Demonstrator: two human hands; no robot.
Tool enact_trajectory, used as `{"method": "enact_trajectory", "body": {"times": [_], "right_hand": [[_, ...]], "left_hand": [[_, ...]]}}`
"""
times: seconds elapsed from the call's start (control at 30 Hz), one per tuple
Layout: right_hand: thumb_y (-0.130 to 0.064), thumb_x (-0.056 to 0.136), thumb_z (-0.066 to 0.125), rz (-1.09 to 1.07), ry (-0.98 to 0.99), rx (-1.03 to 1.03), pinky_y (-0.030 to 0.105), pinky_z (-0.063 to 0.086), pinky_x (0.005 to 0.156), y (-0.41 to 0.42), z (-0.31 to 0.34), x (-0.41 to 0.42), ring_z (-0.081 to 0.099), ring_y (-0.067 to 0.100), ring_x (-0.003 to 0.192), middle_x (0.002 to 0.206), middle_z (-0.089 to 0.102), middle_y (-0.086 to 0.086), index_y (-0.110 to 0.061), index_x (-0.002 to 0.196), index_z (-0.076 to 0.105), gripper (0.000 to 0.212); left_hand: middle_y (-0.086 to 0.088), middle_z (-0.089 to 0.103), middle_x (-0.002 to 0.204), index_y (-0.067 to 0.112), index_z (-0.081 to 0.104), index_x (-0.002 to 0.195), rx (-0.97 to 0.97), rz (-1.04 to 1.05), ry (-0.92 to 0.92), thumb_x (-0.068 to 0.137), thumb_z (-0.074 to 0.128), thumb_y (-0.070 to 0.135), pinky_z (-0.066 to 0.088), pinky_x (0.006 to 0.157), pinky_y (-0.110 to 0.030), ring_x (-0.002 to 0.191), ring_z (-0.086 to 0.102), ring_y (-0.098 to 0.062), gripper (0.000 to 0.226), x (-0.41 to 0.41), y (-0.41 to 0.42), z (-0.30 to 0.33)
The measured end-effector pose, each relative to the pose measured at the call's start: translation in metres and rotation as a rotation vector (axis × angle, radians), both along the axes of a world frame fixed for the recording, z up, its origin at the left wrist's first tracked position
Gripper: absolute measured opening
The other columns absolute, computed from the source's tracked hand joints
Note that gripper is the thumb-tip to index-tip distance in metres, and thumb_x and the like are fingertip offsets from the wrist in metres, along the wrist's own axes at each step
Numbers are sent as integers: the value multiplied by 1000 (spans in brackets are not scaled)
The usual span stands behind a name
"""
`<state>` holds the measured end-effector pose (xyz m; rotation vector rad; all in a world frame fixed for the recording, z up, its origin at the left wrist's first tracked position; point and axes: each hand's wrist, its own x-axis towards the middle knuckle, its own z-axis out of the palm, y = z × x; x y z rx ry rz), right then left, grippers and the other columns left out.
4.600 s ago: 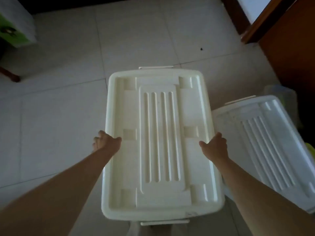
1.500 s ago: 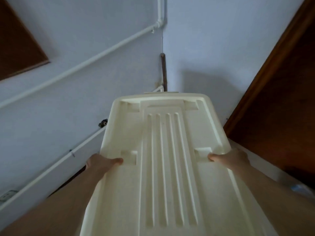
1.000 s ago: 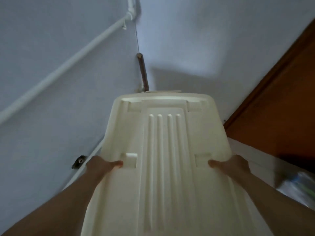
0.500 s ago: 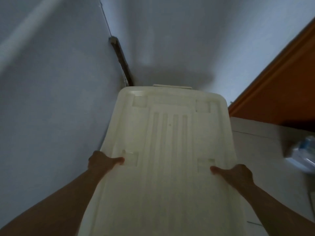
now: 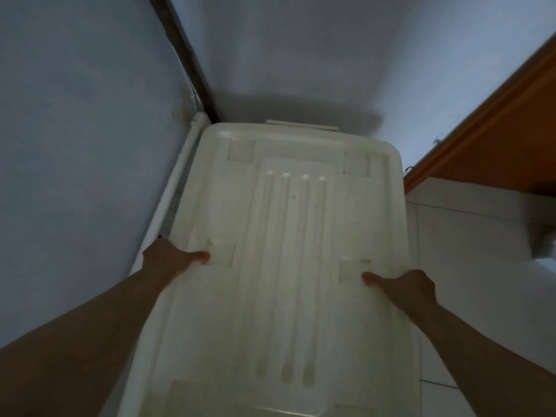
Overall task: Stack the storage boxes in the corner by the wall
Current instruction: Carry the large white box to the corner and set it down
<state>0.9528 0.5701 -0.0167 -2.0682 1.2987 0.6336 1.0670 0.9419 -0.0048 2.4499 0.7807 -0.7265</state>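
- Head view: both bare forearms reach forward and down, one on each long side of a cream lidded storage box (image 5: pixel 288 251).
- The left hand (image 5: pixel 168 260) clasps the box's left rim, thumb lying on the lid beside a square recess, fingers hidden under the edge.
- The right hand (image 5: pixel 406 288) clasps the right rim the same way, thumb on the lid, fingers out of sight below.
- The box's far end sits close to the corner where two pale blue walls (image 5: pixel 75 115) meet; a white pipe (image 5: pixel 177 176) runs just beside its left edge.
- To the right lies open tiled floor (image 5: pixel 469 266), with a wooden door frame (image 5: pixel 481 115) beyond.
- The box lies between the hands, stretching away from them towards the corner.
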Motion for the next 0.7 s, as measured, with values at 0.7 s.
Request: {"method": "enact_trajectory", "body": {"times": [0.7], "right_hand": [[-61, 49, 82, -12, 19, -62, 42, 56, 79, 3, -65, 12, 63, 36, 99, 110, 63, 21, 8, 117, 51, 102]], "left_hand": [[-21, 63, 122, -4, 54, 126, 22, -23, 0, 50, 87, 50, 54, 89, -40, 109, 62, -34, 99, 27, 2, -77]]}}
